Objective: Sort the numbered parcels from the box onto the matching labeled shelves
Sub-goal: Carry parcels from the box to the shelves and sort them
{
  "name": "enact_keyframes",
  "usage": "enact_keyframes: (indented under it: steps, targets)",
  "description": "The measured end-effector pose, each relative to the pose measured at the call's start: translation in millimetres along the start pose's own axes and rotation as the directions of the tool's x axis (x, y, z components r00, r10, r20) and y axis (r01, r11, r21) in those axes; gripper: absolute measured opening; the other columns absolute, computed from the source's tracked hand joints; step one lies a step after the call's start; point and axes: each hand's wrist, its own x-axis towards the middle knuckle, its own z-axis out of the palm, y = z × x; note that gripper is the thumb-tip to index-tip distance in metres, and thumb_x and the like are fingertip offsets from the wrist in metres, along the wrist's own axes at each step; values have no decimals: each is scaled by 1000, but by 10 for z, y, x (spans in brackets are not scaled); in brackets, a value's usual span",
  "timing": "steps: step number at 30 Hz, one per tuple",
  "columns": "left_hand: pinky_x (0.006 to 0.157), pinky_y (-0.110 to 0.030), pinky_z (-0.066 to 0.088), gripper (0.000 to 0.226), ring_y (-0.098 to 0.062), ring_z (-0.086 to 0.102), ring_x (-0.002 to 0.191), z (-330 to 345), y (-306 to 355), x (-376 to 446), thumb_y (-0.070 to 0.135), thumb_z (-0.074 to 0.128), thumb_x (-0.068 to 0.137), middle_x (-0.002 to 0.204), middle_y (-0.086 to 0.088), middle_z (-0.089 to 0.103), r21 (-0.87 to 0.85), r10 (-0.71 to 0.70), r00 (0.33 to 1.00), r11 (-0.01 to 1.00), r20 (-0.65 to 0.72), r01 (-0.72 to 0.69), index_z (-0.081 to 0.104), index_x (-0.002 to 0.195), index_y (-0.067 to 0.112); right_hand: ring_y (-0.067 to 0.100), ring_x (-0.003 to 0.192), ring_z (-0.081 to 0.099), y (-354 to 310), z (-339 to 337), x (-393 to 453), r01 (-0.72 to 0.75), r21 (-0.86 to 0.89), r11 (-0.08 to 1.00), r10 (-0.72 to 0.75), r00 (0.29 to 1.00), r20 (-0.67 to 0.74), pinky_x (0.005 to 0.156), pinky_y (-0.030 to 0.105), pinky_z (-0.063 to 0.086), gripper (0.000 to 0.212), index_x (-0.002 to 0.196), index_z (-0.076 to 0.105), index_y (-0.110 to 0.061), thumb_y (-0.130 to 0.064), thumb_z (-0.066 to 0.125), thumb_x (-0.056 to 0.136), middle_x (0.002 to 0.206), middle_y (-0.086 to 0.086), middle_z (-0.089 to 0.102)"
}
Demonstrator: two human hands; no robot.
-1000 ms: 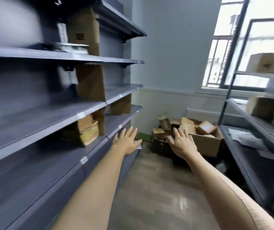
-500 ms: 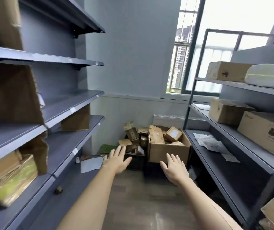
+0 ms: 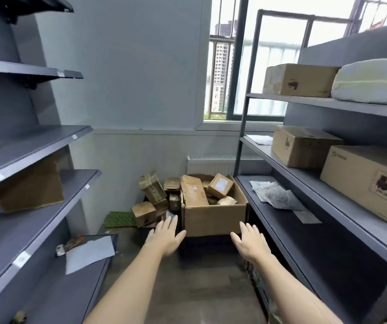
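An open cardboard box (image 3: 213, 219) stands on the floor at the far end of the aisle, filled with several brown parcels, one with a white label (image 3: 220, 185). More parcels (image 3: 152, 190) are piled on the floor to its left. My left hand (image 3: 165, 237) and my right hand (image 3: 250, 243) are both stretched forward, palms down, fingers spread, holding nothing. They hover just short of the box's front wall. Grey shelves with small white labels (image 3: 73, 136) run along the left side.
Right-hand shelves (image 3: 328, 195) carry large cardboard boxes (image 3: 305, 146), a white padded bundle (image 3: 372, 83) and plastic-wrapped papers (image 3: 274, 195). On the left shelves sit a brown box (image 3: 28, 188) and a white sheet (image 3: 89, 252). A green mat (image 3: 118, 219) lies by the wall.
My view has swung from the left shelves toward the end of the aisle and come closer to the box. Both hands stay empty and extended forward.
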Motion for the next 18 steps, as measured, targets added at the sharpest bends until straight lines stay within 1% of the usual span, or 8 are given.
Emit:
enact_keyframes:
  steps: [4,6,8,13,18]
  targets:
    - [118,-41,4,63,-18,-6,147,32,128,617,47,20,102,160,0,-12,52,-45,999,998,27,44,-7,152,20,23,147,4,248,-172,773,11,28,1000,-11,1000,8,117,39,9,62,152,10,-15,-45,27,101,159,5,11]
    - [118,-41,5,63,-18,-6,147,25,157,875,47,20,102,160,0,-11,41,-69,997,997,33,67,-7,152,20,23,148,4,317,-263,1115,14,21,1000,-14,1000,-6,118,39,9,63,152,10,-14,-45,27,101,160,6,10]
    - [118,-41,5,63,-18,-6,148,-1,187,1086,47,20,102,160,0,-10,41,-75,996,996,42,74,-6,152,21,23,148,4,352,-296,1398,20,24,1000,-20,1000,13,118,38,9,63,152,10,-13,-45,27,101,160,6,10]
    - [118,-42,6,63,-19,-3,148,-23,169,1730,47,20,101,160,0,-7,57,-100,993,994,64,97,-5,153,21,24,147,5,288,-156,2006,55,13,998,-56,995,87,117,39,11,63,152,9,-12,-44,27,101,159,6,11]
    - [119,-42,8,64,-20,0,148,-74,32,2497,48,21,101,161,-1,-4,78,-96,992,993,77,90,-3,153,20,25,147,7,142,-55,2734,74,0,997,-74,994,86,117,40,12,63,152,11,-11,-43,30,100,158,7,15]
